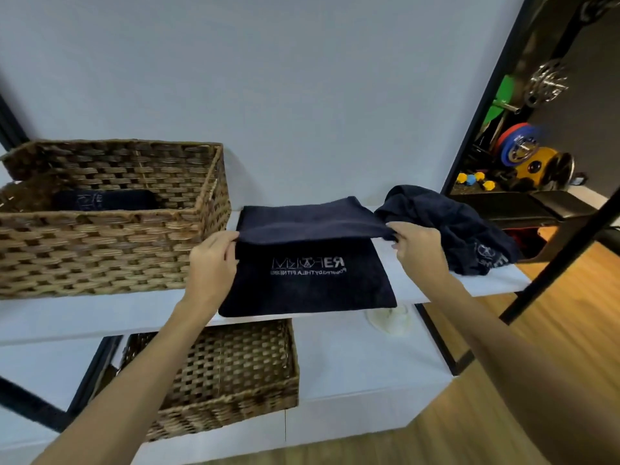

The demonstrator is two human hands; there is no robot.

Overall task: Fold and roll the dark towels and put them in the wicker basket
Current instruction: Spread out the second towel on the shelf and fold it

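The wicker basket point(110, 226) on the upper shelf point(436, 283) already held one rolled towel point(104, 199). Our left hand point(211, 263) and right hand point(419, 250) each pinched a corner of the flat dark towel point(308, 283), arms outstretched, apparently folding it. Another crumpled towel point(449, 226) waited at right.

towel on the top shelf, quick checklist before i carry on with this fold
1. Both corners held: ok. The left hand and right hand each pinch an end of the folded edge of the towel.
2. Edge taut between the hands: ok.
3. Towel fully on the shelf: not ok, its near edge laps over the front.
4. Room in the wicker basket: ok, one rolled towel inside.
5. Crumpled towel out of the way: ok, it lies off to the right.
6. Layers aligned underneath: cannot tell.
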